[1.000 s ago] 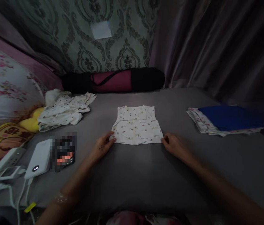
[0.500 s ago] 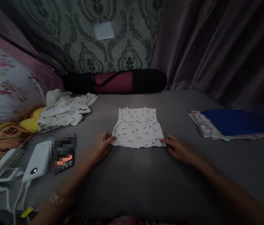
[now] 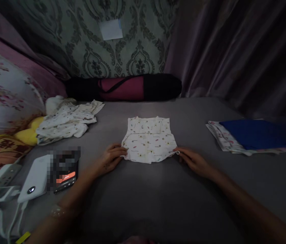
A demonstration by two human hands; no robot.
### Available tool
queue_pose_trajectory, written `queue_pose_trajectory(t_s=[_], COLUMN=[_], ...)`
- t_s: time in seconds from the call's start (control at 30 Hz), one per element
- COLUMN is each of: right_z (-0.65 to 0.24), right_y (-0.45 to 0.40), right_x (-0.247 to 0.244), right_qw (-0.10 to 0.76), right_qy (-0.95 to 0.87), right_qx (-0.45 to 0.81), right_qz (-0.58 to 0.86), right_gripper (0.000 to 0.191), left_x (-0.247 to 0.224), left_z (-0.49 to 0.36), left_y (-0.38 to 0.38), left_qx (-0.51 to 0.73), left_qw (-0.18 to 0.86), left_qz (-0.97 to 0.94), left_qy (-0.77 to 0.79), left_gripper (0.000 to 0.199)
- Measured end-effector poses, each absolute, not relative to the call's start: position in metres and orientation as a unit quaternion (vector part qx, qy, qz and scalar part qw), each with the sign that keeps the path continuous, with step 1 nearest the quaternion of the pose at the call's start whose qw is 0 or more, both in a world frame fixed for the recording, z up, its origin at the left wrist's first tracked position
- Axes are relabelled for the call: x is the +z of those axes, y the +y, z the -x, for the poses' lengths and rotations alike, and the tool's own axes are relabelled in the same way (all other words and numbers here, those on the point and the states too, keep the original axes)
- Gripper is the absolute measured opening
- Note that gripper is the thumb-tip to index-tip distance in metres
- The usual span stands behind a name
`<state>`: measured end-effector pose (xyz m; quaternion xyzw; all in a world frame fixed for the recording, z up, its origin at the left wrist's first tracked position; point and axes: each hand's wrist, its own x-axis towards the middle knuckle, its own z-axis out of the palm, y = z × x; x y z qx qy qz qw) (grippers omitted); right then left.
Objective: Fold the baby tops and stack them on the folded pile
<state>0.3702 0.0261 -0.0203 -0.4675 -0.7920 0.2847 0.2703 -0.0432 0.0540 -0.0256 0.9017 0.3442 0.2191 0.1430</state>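
A small white baby shirt with a tiny coloured print lies on the grey sheet in front of me, its upper part folded over into a flat band. My left hand pinches its near left corner between thumb and fingers. At the near right corner, my right hand grips the cloth, which curls up slightly at the fingertips. Between the hands the near edge rests on the sheet.
Crumpled printed clothes lie at the left, near a white power bank, a phone and a power strip. Folded clothes with a blue piece on top lie right. A black and maroon long bag lies along the wall.
Both near corners of the shirt have been drawn up and inward a little, so its near edge now bows. The left fingers have closed further over their corner. The view has shifted slightly.
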Motion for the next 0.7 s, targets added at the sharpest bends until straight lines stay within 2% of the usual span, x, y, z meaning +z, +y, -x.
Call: queue_pose_trajectory(t_s=[0.1,0.3,0.43,0.7], right_z=[-0.367,-0.37,-0.366,-0.347], right_y=[0.025,0.031,0.043,0.08], right_x=[-0.017,-0.03,-0.027,-0.003], right_qw=[0.265,0.292,0.313,0.371], right_qy=[-0.791,-0.833,-0.829,-0.795], right_qx=[0.284,0.205,0.193,0.166], right_qz=[0.472,0.422,0.421,0.45], right_gripper=[0.034,0.037,0.028,0.025], left_x=[-0.022,-0.023,-0.017,-0.001], left_z=[0.041,0.039,0.035,0.009], left_y=[0.052,0.052,0.06,0.089], left_qx=[0.221,0.26,0.301,0.351], left_qw=[0.142,0.222,0.185,0.107], left_qz=[-0.894,-0.85,-0.837,-0.795], left_qy=[0.364,0.401,0.419,0.484], left_gripper=[0.024,0.026,0.026,0.028])
